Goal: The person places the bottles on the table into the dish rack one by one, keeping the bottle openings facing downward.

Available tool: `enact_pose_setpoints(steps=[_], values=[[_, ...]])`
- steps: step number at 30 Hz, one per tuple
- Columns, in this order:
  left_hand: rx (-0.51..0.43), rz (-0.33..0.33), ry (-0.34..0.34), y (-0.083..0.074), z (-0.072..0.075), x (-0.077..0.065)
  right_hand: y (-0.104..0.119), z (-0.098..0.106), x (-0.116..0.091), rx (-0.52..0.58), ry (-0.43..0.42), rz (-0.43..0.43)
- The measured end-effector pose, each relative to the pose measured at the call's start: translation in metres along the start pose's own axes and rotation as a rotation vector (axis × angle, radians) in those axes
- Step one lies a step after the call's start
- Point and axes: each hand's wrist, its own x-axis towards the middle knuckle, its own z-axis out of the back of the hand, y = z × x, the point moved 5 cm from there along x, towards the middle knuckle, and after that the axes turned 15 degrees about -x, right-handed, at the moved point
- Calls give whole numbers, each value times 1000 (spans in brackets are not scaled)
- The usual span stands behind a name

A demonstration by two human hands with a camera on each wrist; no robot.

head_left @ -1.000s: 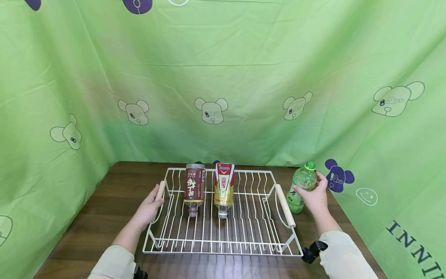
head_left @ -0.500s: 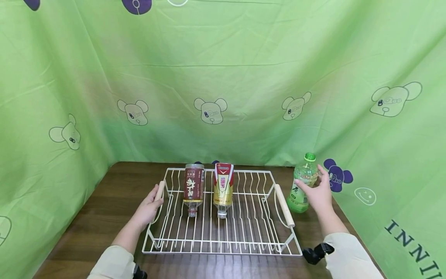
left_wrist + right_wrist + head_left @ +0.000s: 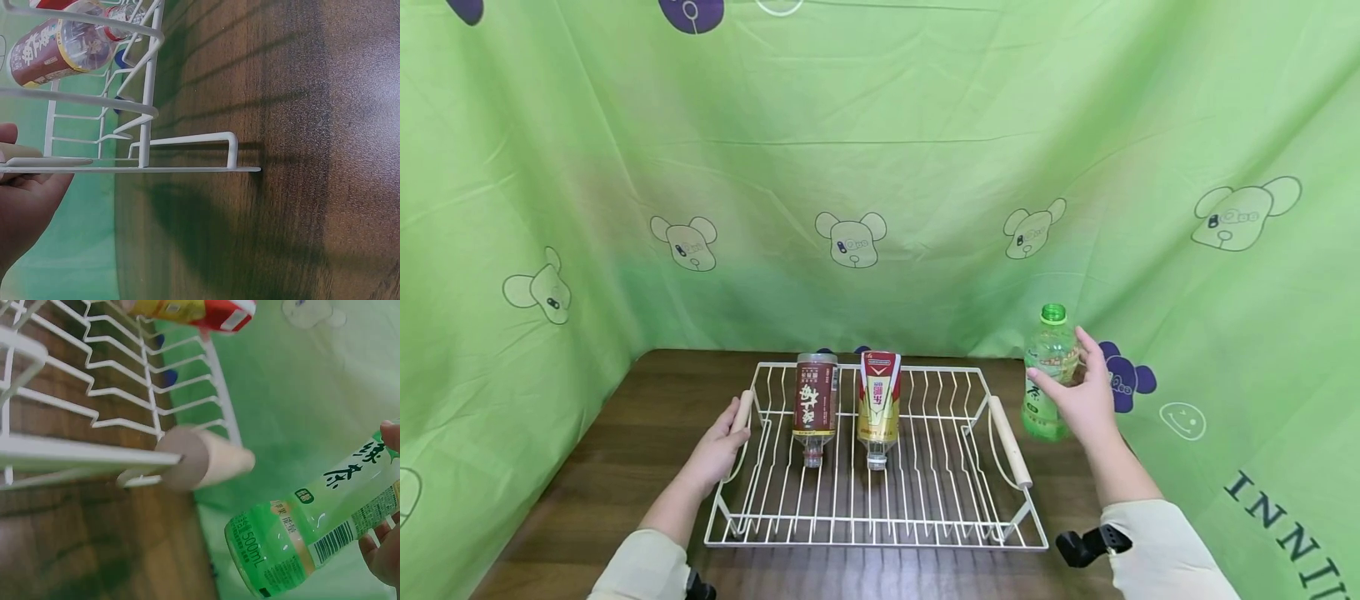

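Observation:
A white wire dish rack (image 3: 876,546) with a pale wooden handle at each side stands on the brown table. My left hand (image 3: 718,454) grips its left handle (image 3: 742,412). To the right of the rack, my right hand (image 3: 1086,398) holds a green tea bottle (image 3: 1047,400), capless and upright, around its upper half. In the right wrist view, the bottle's base (image 3: 265,550) shows near the rack's right handle (image 3: 209,459). Two bottles lie neck toward me in the rack: one with a dark red label (image 3: 815,400), one with a red and gold label (image 3: 878,404).
The wooden table (image 3: 617,467) ends at a green cloth backdrop (image 3: 850,308) printed with bear heads, which hangs behind and on both sides. Near the rack's front right corner is a black wrist camera (image 3: 1092,546) on the right sleeve.
My right hand has lifted the green tea bottle and brought it from a tilt to upright. The left hand and both bottles in the rack have stayed in place.

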Motion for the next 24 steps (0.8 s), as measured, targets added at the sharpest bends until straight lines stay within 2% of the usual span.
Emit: enact_pose_setpoints(steps=[9, 14, 24], values=[[1, 9, -5, -1, 0, 0, 40, -1, -4, -6, 65, 115], [18, -12, -13, -3, 1, 0, 57, -5, -9, -13, 108, 157], [89, -39, -18, -11, 2, 0, 78, -19, -20, -15, 201, 170]])
